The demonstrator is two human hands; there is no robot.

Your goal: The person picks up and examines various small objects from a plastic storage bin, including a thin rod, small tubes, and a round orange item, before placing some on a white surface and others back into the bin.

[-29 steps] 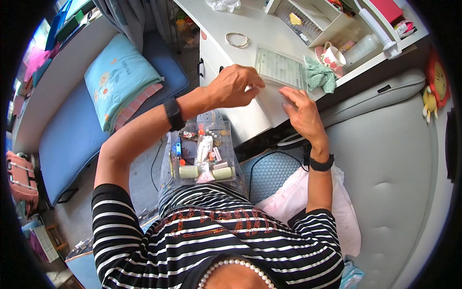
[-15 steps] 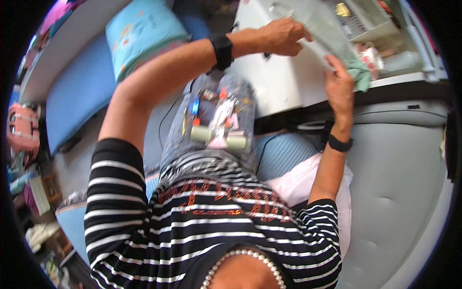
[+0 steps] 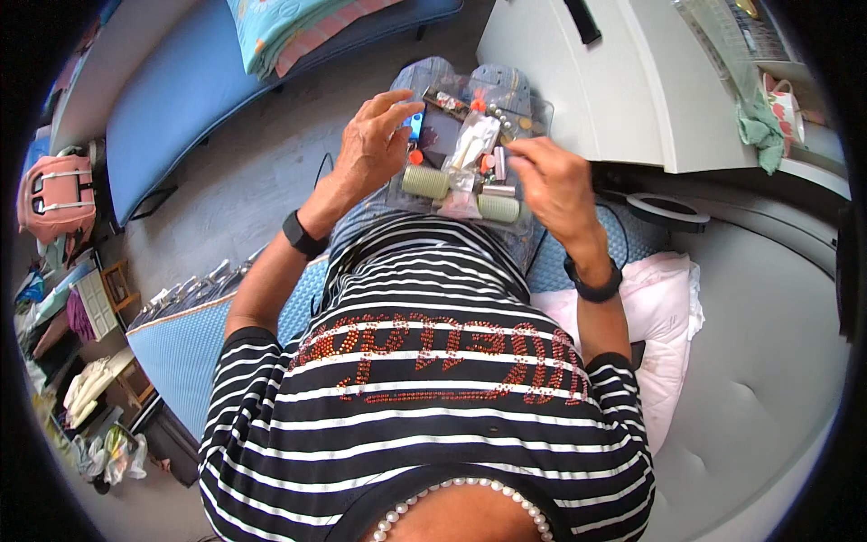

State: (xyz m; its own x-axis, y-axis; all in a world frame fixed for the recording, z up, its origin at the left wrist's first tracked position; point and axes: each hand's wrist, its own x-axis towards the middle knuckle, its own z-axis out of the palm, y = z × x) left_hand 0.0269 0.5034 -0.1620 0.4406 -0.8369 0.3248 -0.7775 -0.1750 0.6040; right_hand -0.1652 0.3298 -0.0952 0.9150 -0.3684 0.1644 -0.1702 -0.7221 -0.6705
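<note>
On my lap lies a clear plastic tray [image 3: 543, 113] full of small items. Two pale green hair rollers [image 3: 425, 182] sit at its near end, with a pink piece [image 3: 461, 205] between them. A clear packet of white things [image 3: 476, 142] fills the middle. My left hand [image 3: 372, 144] hovers over the tray's left side by a blue item [image 3: 416, 125], fingers curved and apart, holding nothing visible. At the right side, my right hand [image 3: 553, 185] has its fingers drawn together beside a thin pinkish stick [image 3: 500, 163]. Whatever lies between those fingertips is hidden.
A white cabinet [image 3: 623, 90] stands ahead on the right, beside an open compartment with a green cloth [image 3: 760, 135]. A blue bench [image 3: 199, 108] with folded bedding [image 3: 289, 27] is at the far left. A ring-shaped lamp [image 3: 668, 210] lies near the grey padded panel [image 3: 759, 361].
Both hands have come back from the cabinet and green cloth at the right to the tray on my lap. My view has shifted with them.
</note>
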